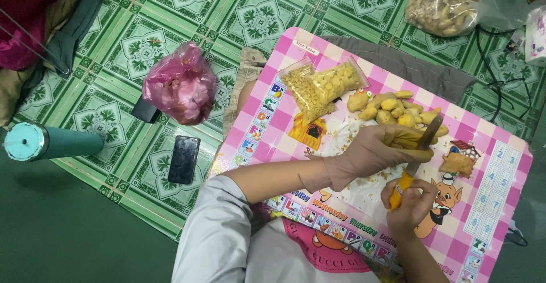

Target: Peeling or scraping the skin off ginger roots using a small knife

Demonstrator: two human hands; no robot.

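My left hand wears a tan glove and grips a peeled yellow piece of ginger over a pink checkered board. My bare right hand holds a knife with a yellow handle; its blade reaches up against the ginger. A heap of peeled yellow ginger pieces lies on the board just beyond my left hand. Small peel scraps are scattered on the board around my hands.
A clear bag of yellow chopped pieces lies at the board's far left. On the green patterned floor are a pink plastic bag, a black phone, a teal flask, and a bag of unpeeled ginger at top right.
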